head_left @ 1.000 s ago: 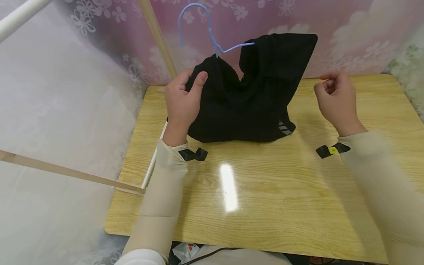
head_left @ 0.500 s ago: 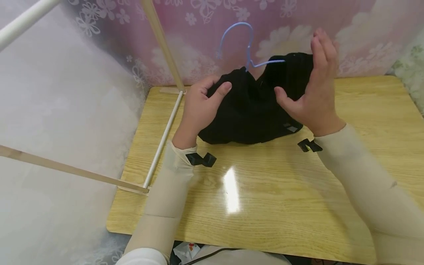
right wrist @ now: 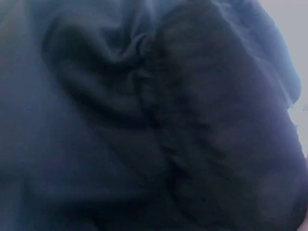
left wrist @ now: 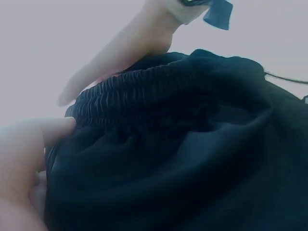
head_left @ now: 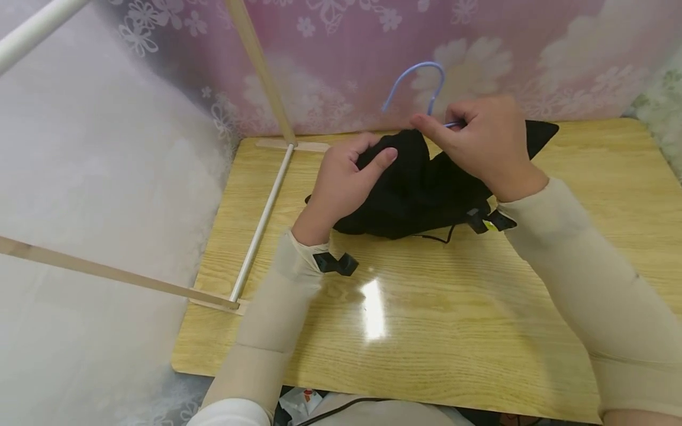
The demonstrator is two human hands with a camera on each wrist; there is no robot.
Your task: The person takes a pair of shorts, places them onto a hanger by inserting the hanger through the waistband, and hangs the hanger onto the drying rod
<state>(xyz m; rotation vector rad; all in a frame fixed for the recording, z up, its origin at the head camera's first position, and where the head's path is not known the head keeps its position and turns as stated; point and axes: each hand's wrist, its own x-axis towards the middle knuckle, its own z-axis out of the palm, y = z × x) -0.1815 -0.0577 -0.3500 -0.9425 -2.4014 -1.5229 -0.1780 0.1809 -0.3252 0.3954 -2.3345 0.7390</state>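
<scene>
Black shorts [head_left: 405,195] with a gathered elastic waistband [left wrist: 130,96] hang bunched above the table, a dark cord showing below them in the head view. My left hand [head_left: 346,177] pinches the waistband at its left end, thumb in front. A blue clothes hanger [head_left: 438,89] rises from the shorts; its hook shows while most of its body is hidden. My right hand [head_left: 487,142] grips the hanger just below the hook, fingers curled and thumb pointing left. Dark cloth of the shorts [right wrist: 192,120] fills most of the right wrist view.
A rack frame with wooden posts [head_left: 261,71] and a white lower bar [head_left: 263,219] stands on the left of the wooden table [head_left: 453,319]. A white upper rod [head_left: 37,32] crosses the top left. A floral curtain [head_left: 351,59] hangs behind.
My left hand has carried the shorts and hanger rightward and lower. My right hand came in from the right, opened beside the shorts, then took hold of the hanger.
</scene>
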